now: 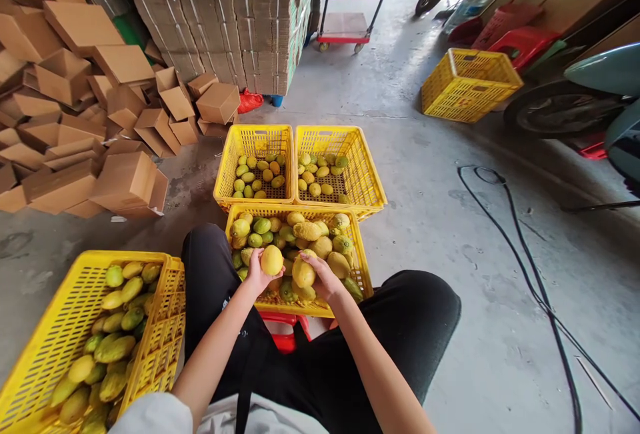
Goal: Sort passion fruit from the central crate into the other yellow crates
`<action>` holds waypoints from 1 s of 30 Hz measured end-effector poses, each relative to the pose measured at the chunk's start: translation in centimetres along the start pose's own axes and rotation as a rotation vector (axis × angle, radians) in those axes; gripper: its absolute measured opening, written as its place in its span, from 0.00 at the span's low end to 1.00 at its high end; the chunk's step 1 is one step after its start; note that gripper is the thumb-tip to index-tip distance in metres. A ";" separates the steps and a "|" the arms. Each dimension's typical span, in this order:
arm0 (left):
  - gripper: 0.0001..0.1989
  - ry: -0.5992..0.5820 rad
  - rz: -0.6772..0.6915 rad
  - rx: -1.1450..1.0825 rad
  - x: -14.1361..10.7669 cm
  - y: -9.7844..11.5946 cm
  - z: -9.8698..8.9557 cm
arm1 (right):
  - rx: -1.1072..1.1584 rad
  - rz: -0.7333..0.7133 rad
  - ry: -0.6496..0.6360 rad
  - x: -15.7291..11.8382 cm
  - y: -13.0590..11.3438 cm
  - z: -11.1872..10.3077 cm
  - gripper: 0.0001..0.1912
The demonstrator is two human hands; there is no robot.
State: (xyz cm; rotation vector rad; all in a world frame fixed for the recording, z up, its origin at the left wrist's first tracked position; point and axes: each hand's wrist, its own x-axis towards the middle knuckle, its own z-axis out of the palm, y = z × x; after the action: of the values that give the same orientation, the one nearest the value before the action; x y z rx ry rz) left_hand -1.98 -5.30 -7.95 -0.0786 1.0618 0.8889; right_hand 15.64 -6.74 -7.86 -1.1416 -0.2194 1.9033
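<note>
My left hand (261,274) is closed around a round yellow fruit (272,261), holding it up with its smooth side showing. Close beside it, my right hand (321,276) grips a second, more pear-shaped yellow fruit (304,273). Both hands are over a yellow plastic crate (364,257) between my knees, full of yellow and green oval fruit (320,246), some with bumpy skin. I cannot tell the exact kind of fruit. Just beyond it stand two more yellow crates, a left one (218,177) and a right one (369,171), each with a layer of smaller fruit at the bottom.
At my left side is another yellow crate (30,361) of elongated green-yellow fruit. Cardboard boxes (127,181) lie piled at the far left, beside bundled flat cardboard (215,21). A platform trolley (345,27), a yellow crate (470,87), a scooter (600,107) and a black cable (535,274) are farther right.
</note>
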 end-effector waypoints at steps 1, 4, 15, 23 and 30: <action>0.15 -0.005 0.005 -0.016 0.0 0.0 0.0 | 0.018 -0.006 -0.009 -0.1 -0.3 0.0 0.10; 0.12 -0.050 0.048 -0.083 -0.3 -0.1 0.3 | 0.067 -0.002 -0.045 -0.4 -1.2 0.2 0.10; 0.14 -0.115 0.159 -0.034 -0.5 -0.1 0.1 | 0.165 -0.058 -0.076 -0.6 -0.8 0.5 0.21; 0.14 -0.158 0.167 0.032 -0.5 -0.1 0.1 | 0.186 -0.055 -0.122 -0.9 -0.9 0.7 0.22; 0.13 -0.144 0.127 -0.092 -0.8 0.1 0.3 | 0.204 -0.028 -0.072 -0.8 -1.2 0.8 0.18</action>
State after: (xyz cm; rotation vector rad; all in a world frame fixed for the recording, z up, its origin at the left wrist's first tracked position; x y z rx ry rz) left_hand -2.02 -5.59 -7.11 -0.0242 0.8991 1.0427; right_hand 15.91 -6.39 -6.28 -0.9307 -0.0777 1.8961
